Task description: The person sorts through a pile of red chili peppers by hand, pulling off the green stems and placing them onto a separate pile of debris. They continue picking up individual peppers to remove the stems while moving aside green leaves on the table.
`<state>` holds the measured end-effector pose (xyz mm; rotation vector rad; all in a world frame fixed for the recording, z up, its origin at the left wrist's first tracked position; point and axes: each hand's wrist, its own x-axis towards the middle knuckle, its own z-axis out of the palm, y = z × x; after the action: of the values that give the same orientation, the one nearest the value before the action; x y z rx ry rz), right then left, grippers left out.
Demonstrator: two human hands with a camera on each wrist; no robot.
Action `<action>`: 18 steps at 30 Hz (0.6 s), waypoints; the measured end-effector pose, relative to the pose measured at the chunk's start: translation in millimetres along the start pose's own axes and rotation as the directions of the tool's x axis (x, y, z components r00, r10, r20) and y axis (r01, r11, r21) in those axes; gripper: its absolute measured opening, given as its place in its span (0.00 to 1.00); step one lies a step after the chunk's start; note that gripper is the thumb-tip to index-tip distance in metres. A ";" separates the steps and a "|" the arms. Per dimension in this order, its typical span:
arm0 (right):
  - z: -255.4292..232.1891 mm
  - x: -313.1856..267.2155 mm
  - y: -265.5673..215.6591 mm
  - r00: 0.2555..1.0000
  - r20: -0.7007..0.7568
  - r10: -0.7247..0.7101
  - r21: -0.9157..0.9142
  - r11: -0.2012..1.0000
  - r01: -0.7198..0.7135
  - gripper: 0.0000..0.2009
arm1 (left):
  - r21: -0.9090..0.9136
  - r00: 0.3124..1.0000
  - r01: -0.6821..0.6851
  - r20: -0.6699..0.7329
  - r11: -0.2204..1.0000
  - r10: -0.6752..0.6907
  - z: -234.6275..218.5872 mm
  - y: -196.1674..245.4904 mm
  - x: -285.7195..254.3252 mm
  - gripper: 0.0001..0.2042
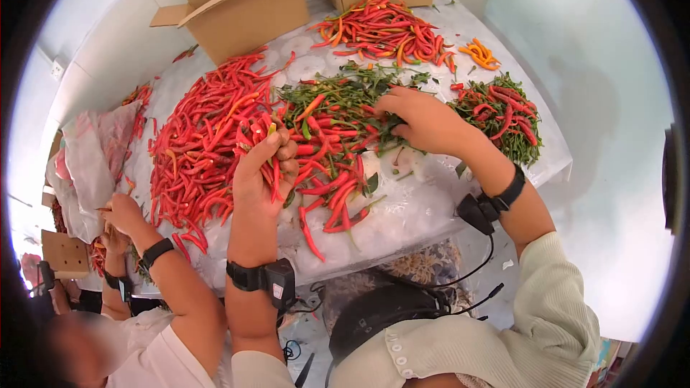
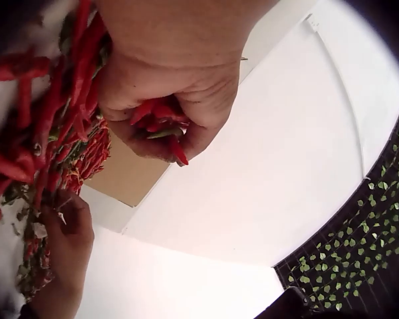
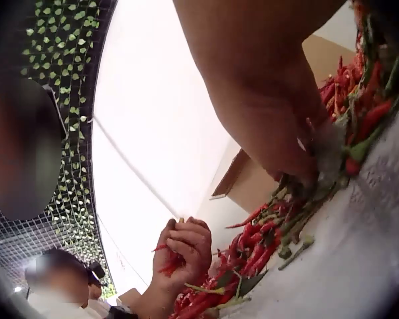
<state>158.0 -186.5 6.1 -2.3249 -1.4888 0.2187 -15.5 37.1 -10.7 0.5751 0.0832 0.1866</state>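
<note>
My left hand [image 1: 267, 165] holds a bunch of red chilies, curled fingers around them, raised over the near edge of the red chili pile [image 1: 205, 140]. In the left wrist view, chilies [image 2: 161, 114] and a green tip show inside the curled palm. My right hand [image 1: 428, 121] reaches down into the heap of green stems and leaves [image 1: 338, 90], which has red chilies mixed in. The right wrist view shows its fingers [image 3: 302, 166] low among the stems; I cannot tell whether they pinch one.
Cardboard boxes [image 1: 248, 11] stand at the back of the plastic-covered table [image 1: 424, 208]. Further heaps are red-orange chilies [image 1: 388, 29], orange chilies [image 1: 480, 55] and stems with chilies [image 1: 528, 145]. Another person's hands [image 1: 122, 215] work at the left, near a plastic bag [image 1: 93, 158].
</note>
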 end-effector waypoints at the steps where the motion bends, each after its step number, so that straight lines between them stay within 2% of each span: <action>1: -3.6 -7.2 4.7 0.999 -0.013 -0.041 0.011 0.999 0.041 0.24 | 0.014 1.000 0.004 -0.007 1.000 -0.004 1.3 -1.9 -0.6 0.13; 3: -11.0 -23.3 15.3 0.992 -0.039 -0.121 0.032 0.992 0.123 0.22 | 0.042 1.000 0.013 -0.021 0.999 -0.013 6.3 -5.0 -2.3 0.13; 6: -41.1 -45.6 10.0 0.996 -0.059 0.066 0.070 0.996 -0.062 0.18 | 0.036 1.000 0.013 0.017 0.999 -0.014 5.8 -7.9 -2.6 0.14; 9: -59.6 -56.0 17.6 0.981 -0.127 0.144 0.077 0.988 -0.135 0.16 | 0.009 0.999 0.034 0.017 0.999 -0.034 6.4 -7.2 -4.5 0.14; 12: -64.6 -57.6 33.3 0.979 -0.198 0.047 -0.131 0.989 -0.074 0.13 | -0.022 0.998 0.064 0.029 0.998 -0.064 6.6 -4.1 -1.4 0.14; 13: -64.6 -58.8 29.2 0.957 -0.264 0.123 -0.209 0.961 -0.181 0.10 | -0.025 0.997 0.068 0.027 0.997 -0.068 6.3 -3.6 -0.5 0.14; 16: -57.1 -48.7 25.3 0.806 -0.581 -0.119 -0.588 0.745 -0.314 0.07 | 0.010 0.998 0.067 -0.015 0.998 -0.067 4.3 -6.5 -2.0 0.14; 18: -43.1 -38.7 23.5 0.825 -0.551 -0.128 -0.404 0.906 -0.129 0.07 | 0.041 0.998 0.065 -0.016 0.997 -0.064 5.6 -7.0 -1.1 0.15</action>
<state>175.1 -239.7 33.9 -2.3878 -1.3025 -0.8242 -14.8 28.2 -9.8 0.6119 0.1203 0.1264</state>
